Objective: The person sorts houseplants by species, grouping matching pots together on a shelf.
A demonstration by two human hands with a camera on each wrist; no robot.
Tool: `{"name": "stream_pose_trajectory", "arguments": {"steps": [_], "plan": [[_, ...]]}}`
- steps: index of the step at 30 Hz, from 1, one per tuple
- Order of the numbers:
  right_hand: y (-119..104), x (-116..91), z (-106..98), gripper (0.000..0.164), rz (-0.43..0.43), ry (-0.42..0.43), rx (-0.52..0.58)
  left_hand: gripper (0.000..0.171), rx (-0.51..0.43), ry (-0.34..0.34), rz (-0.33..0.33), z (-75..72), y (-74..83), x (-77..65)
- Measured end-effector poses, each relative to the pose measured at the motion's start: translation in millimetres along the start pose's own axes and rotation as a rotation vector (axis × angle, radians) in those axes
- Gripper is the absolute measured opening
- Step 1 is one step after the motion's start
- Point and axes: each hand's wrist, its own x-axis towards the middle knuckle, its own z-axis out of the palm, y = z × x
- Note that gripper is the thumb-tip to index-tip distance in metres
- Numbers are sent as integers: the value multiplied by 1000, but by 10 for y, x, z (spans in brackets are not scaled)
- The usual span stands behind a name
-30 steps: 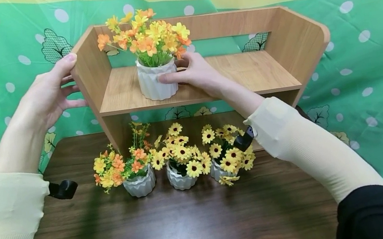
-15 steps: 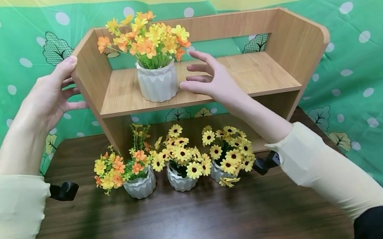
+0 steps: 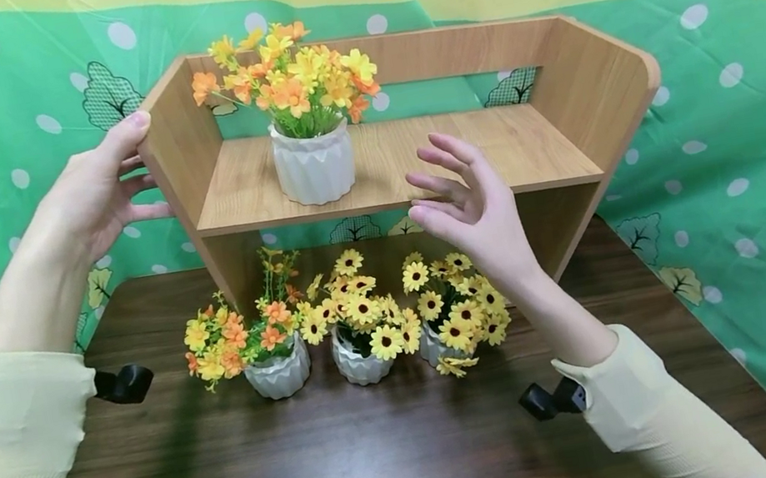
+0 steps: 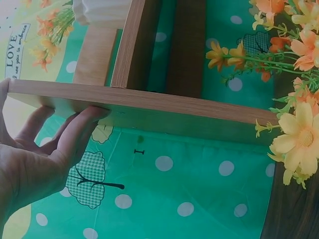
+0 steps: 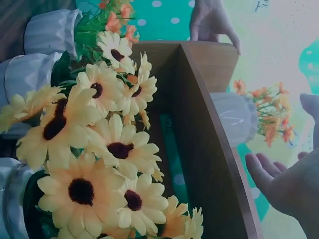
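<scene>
My left hand (image 3: pixel 92 194) holds the left side panel of a two-tier wooden shelf (image 3: pixel 176 138), its thumb at the edge and its fingers against the outer face, as the left wrist view also shows. On the upper board, left of middle, stands a white fluted pot (image 3: pixel 315 167) with orange and yellow artificial flowers (image 3: pixel 296 80). To the right of that pot, apart from it, my right hand (image 3: pixel 480 210) hovers before the board's front edge with loosely bent fingers and nothing in it.
Along the shelf's foot stand an orange-and-yellow flower pot (image 3: pixel 279 373) and two pots with yellow daisies, a middle one (image 3: pixel 362 361) and a right one (image 3: pixel 434 342). The dark wooden table (image 3: pixel 315 470) extends in front. A green dotted cloth (image 3: pixel 730 130) hangs behind.
My right hand has let go of the white pot on the upper board and drawn back right and down. The pot stays in place; my left hand keeps its hold on the shelf.
</scene>
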Motion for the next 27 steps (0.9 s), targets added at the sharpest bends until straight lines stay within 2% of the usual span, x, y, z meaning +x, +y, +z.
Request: {"name": "stream_pose_trajectory", "arguments": {"steps": [9, 19, 23, 27], "plan": [[24, -130, 74, 74, -68, -33, 39, 65, -18, -2, -5, 1, -4, 10], [221, -449, 428, 77, -71, -109, 95, 64, -36, -22, -8, -11, -12, 6], [187, -546, 563, 76, -58, -150, 132, 63, -36, -24, -3, -13, -11, 15], [132, -601, 665, 76, -80, -187, 183, 62, -41, -33, 3, -28, -15, 12]]}}
